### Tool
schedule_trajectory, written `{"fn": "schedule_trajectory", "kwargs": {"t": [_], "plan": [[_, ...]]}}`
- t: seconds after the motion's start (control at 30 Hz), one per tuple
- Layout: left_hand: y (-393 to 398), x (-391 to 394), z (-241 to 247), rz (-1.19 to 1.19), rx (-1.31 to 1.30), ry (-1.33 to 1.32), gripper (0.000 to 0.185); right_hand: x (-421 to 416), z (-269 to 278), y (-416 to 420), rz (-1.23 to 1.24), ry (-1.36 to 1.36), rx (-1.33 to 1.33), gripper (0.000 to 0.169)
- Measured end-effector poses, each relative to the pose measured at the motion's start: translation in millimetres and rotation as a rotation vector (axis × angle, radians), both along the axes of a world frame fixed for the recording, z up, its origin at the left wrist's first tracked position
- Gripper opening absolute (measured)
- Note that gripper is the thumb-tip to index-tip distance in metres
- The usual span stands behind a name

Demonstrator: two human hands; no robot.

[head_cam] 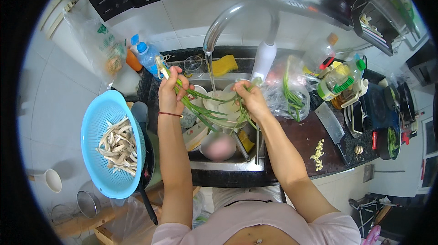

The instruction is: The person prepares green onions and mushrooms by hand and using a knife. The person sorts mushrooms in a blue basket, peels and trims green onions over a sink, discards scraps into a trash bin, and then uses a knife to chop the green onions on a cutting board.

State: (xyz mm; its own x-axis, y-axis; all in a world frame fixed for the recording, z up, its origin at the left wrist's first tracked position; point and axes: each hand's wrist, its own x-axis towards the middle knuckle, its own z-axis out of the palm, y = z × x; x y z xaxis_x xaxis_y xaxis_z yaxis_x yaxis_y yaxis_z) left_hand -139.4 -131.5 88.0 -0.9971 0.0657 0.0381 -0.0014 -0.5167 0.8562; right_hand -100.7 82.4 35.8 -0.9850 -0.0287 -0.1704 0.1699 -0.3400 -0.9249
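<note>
My left hand (174, 89) grips a bunch of green onions (191, 103) near the white root ends, which point up and away. The green leaves stretch across the sink (202, 166) to my right hand (251, 99), whose fingers close on the leaf ends. Between my hands a stream of water runs from the chrome faucet (214, 29) into a pale bowl (214, 105). Several dishes stand in the sink below the onions, among them an oval patterned dish (196, 135). Some of the bowls are partly hidden by the leaves.
At left, a blue colander (90, 142) holds sliced mushrooms (118, 146). A cleaver (330, 122) and chopped garlic (318, 156) lie on the right, by a cutting board (294, 139). Behind the sink are a yellow sponge (224, 65) and a blue pump bottle (147, 57). More green onions (292, 98) rest on plastic bags.
</note>
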Motion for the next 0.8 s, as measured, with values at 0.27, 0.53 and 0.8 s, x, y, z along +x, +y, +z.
{"fn": "schedule_trajectory", "kwargs": {"t": [0.27, 0.53, 0.8], "plan": [[10, 0, 6, 0.017, -0.073, -0.09, 0.026, -4, 17, -17, 0.134, 0.554, 0.681, 0.015], [-1, -4, -8, 0.043, -0.107, -0.08, 0.026, 0, 8, -20, 0.02, 0.236, 0.25, 0.007], [-17, -2, -8, 0.049, -0.162, -0.116, 0.026, 1, -6, 13, -0.095, -0.065, -0.3, 0.009]]}}
